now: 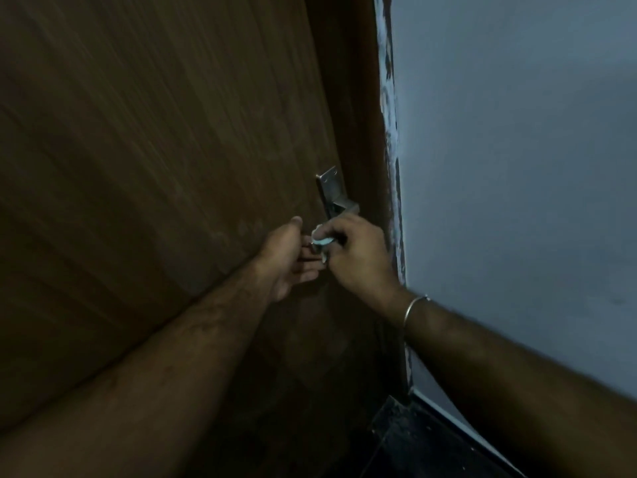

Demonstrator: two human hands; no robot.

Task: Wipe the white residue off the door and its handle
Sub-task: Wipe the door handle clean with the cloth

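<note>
A dark brown wooden door (pixel 155 150) fills the left of the view. Its metal handle plate (pixel 331 189) sits near the door's right edge, and the lever runs down under my hands. My right hand (pixel 358 257) is closed around a small white cloth (pixel 322 240) and presses it against the lower part of the handle. My left hand (pixel 293 257) is just left of it, palm turned right, fingers curled under the handle's end and touching the cloth. Faint pale smudges (pixel 241 229) show on the door left of the handle.
A pale grey-blue wall (pixel 517 150) stands to the right. The brown door frame (pixel 365 115) has a ragged strip of white paint (pixel 389 115) along its edge with the wall. Dark floor and skirting (pixel 413 439) lie at the bottom right. A metal bangle (pixel 413 307) rings my right wrist.
</note>
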